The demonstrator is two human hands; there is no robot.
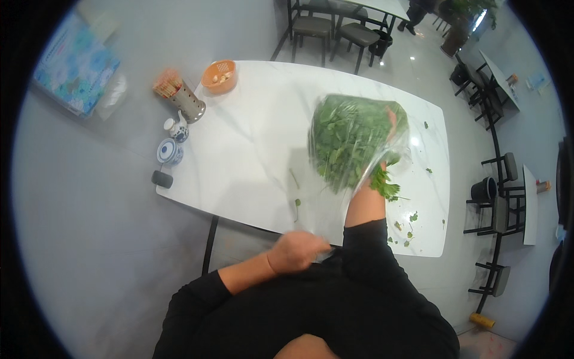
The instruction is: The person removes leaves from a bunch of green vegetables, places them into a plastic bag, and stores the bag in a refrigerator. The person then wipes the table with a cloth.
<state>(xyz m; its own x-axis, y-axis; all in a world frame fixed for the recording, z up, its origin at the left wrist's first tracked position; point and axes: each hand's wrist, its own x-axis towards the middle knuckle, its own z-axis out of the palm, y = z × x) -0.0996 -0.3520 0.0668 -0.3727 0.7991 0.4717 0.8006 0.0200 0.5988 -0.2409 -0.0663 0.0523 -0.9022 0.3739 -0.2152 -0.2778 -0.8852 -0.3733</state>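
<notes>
A clear plastic bag [358, 152] full of leafy green herbs, apparently cilantro [341, 125], lies on the white marble-patterned table [264, 121]. My right hand [392, 122] is inside the bag, seen through the film along the right side of the leaves. Whether its fingers grip any stems is hidden. A small sprig of leaves [386, 185] sticks out of the bag's mouth beside my right wrist. My left hand [298, 251], slightly blurred, is closed at the table's near edge. Its fingers appear to pinch the bag's stretched mouth.
Loose stems [297, 208] and leaf scraps [410, 224] lie on the table. Along its left end stand an orange basket [219, 77] with garlic, a chopstick holder [190, 105], a small teapot [179, 131] and a lidded jar [170, 151]. Chairs [311, 27] and another person's legs [410, 18] are beyond.
</notes>
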